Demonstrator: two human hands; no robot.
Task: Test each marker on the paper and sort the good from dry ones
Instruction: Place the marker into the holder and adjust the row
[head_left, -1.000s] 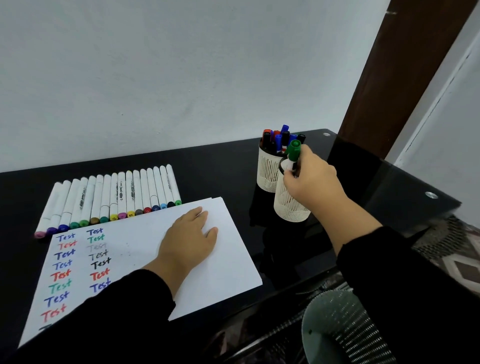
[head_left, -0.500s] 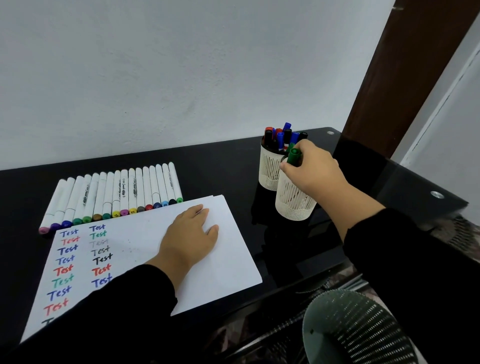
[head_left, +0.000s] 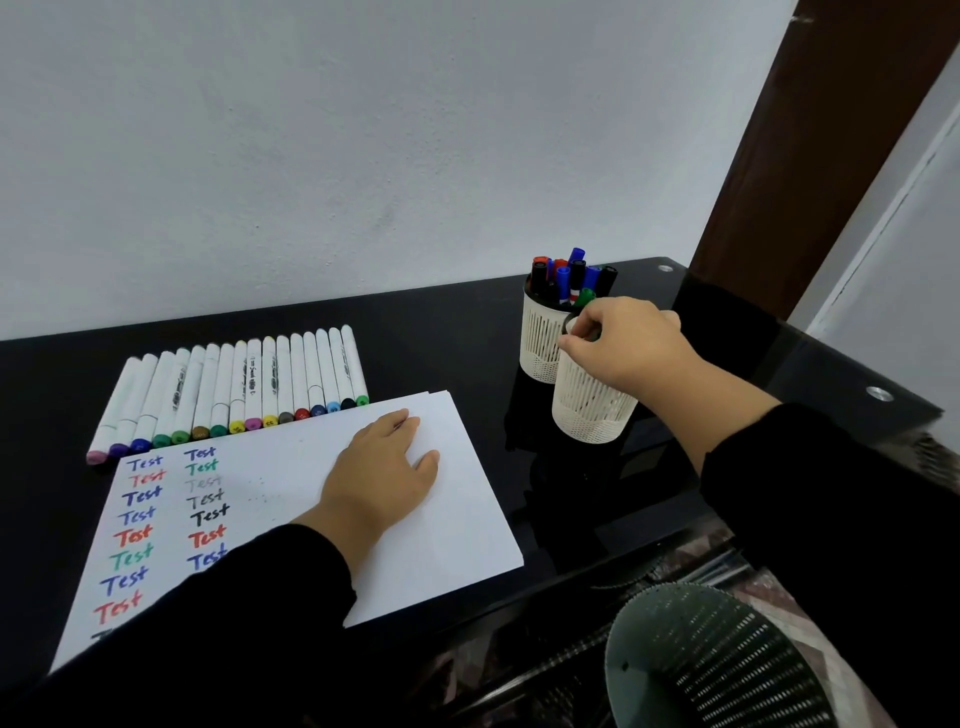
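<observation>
Green marker (head_left: 584, 297) now sits lower than a second ago, mostly down in the near cup (head_left: 592, 400); only its cap shows above the right hand (head_left: 626, 345). Right hand: fingers curled over the cup's rim; whether they pinch the marker, cannot tell. Left hand (head_left: 382, 467): flat, fingers straight, pressing the paper (head_left: 467, 519). Far cup (head_left: 540, 338) of markers touches the near cup at 11 o'clock. Marker row (head_left: 234, 389) lies at 12 o'clock of the paper on the table (head_left: 441, 338).

Black glass table (head_left: 441, 332), white wall (head_left: 363, 145), brown door frame (head_left: 810, 156), green mesh wastebasket (head_left: 727, 665) below table edge
</observation>
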